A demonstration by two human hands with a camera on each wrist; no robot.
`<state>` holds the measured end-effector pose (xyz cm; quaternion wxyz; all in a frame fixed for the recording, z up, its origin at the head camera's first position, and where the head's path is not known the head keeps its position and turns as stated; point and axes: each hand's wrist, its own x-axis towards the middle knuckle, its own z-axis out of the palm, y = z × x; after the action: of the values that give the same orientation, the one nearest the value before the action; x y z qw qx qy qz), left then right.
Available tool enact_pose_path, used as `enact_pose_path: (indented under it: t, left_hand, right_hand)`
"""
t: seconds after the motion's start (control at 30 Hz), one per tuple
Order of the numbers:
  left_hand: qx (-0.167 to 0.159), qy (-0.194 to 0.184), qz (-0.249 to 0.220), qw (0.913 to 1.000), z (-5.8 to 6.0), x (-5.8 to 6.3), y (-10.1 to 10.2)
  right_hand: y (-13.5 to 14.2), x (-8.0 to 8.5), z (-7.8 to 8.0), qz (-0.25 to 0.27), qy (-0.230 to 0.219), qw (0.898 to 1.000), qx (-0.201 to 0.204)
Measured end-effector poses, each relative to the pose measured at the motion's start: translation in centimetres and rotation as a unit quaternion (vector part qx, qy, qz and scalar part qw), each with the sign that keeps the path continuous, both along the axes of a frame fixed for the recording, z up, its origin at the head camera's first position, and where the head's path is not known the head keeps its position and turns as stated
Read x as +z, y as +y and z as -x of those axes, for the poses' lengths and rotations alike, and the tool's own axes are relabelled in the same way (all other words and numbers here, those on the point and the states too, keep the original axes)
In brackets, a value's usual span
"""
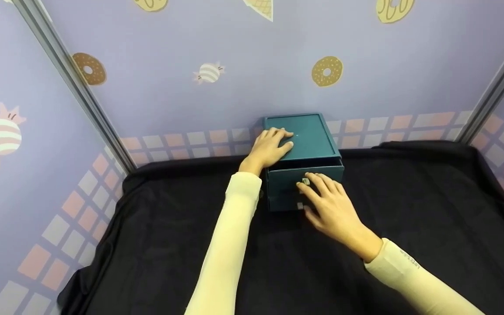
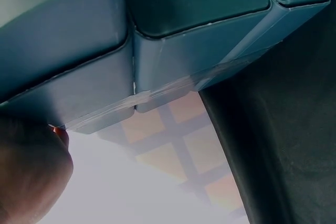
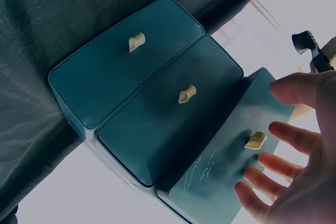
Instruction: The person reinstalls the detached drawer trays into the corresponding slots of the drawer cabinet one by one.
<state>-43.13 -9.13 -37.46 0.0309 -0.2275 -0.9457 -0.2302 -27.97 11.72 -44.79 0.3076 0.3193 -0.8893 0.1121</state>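
Note:
A teal cabinet (image 1: 311, 135) with three drawers stands against the back wall. Its top drawer (image 1: 283, 177) is pulled out a little, leaving a dark gap under the lid. My left hand (image 1: 268, 148) rests on the left part of the cabinet's top. In front of the top drawer, my right hand (image 1: 335, 208) has its fingers spread near a pale knob (image 3: 256, 140). The right wrist view shows these fingers loosely bent and not round the knob. The middle drawer (image 3: 173, 111) and bottom drawer (image 3: 126, 64) are closed, each with a similar knob.
Black cloth (image 1: 182, 245) covers the table and bunches up along its edges. Purple wall panels (image 1: 260, 87) with printed sweets and tiles rise behind and at both sides, joined by grey metal posts (image 1: 77, 87).

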Motion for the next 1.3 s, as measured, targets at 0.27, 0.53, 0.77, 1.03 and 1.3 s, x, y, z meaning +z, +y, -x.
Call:
enact_pose_path:
  t: [0.27,0.53,0.77,1.03,1.3]
  left_hand:
    - [-0.007,-0.009,0.005,0.9999,0.0,0.2,-0.2]
    - [-0.009,-0.011,0.006,0.9999,0.1,0.4,-0.3]
    - [-0.015,-0.016,0.008,0.9997,0.1,0.3,-0.4]
    - [-0.015,-0.018,0.010,0.9997,0.1,0.4,-0.2]
    - [-0.020,-0.026,0.007,0.9994,0.0,0.6,-0.3]
  right_hand:
    - [0.1,-0.2,0.7,-0.006,-0.022,1.000,-0.007]
    - [0.2,-0.2,1.3,0.002,-0.029,1.000,-0.005]
    - [0.1,-0.3,1.6,0.009,-0.043,0.999,-0.005]
    - [0.0,-0.5,1.9,0.012,-0.050,0.999,-0.005]
    - [-0.1,-0.7,2.1,0.010,-0.054,0.998,-0.008]
